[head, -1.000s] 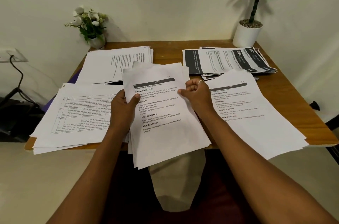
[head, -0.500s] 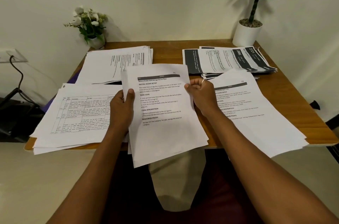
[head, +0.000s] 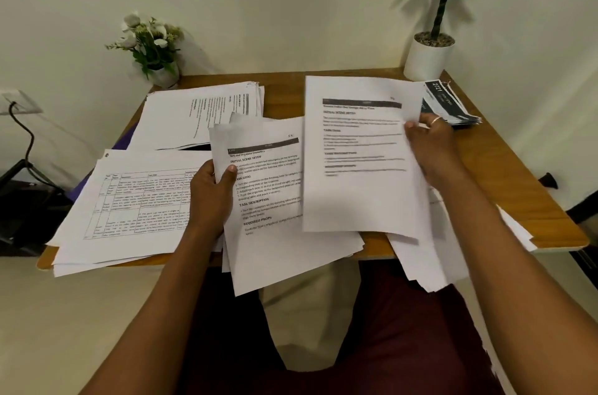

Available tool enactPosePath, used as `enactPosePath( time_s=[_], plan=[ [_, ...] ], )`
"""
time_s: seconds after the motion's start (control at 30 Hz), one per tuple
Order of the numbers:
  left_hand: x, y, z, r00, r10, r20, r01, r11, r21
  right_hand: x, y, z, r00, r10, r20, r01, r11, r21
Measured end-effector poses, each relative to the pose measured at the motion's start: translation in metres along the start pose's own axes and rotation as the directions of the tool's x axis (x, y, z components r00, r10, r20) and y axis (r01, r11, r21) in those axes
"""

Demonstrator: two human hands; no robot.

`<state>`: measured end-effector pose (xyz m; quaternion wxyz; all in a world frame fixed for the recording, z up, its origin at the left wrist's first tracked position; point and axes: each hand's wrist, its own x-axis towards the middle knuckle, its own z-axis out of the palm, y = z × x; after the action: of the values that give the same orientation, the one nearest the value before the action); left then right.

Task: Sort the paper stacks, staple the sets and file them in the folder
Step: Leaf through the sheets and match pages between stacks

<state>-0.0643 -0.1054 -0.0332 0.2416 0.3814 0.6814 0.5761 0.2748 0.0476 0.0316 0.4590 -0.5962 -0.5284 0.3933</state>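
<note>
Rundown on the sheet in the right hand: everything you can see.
The sheet is white printed paper, apparently a single page. It has a dark header bar near the top, with bold headings and short text blocks below, too blurred to read. Its lower part is blank. The right hand pinches its right edge, thumb on the front. It is held portrait, facing the camera, above the table. Its left edge overlaps the stack gripped by the left hand.

Dim, warm light; the potted plant [head: 430,51] throws soft shadows on the wall [head: 291,6]. The raised sheet [head: 359,152] is blurred, and the desk [head: 517,187] edges bow.
</note>
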Motion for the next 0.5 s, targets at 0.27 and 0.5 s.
enactPosePath(
  time_s=[0.27, 0.5],
  plan=[
    [0.000, 0.001, 0.001, 1.000, -0.007, -0.007, 0.007, 0.999, -0.031, 0.011, 0.021, -0.069, 0.991, -0.011, 0.131, 0.057, 0.934, -0.353],
    [-0.001, 0.002, -0.001, 0.999, -0.032, -0.013, 0.031, 0.998, -0.049, 0.014, 0.063, -0.055, 0.992, -0.129, 0.003, 0.104, 0.784, -0.611]
  ],
)
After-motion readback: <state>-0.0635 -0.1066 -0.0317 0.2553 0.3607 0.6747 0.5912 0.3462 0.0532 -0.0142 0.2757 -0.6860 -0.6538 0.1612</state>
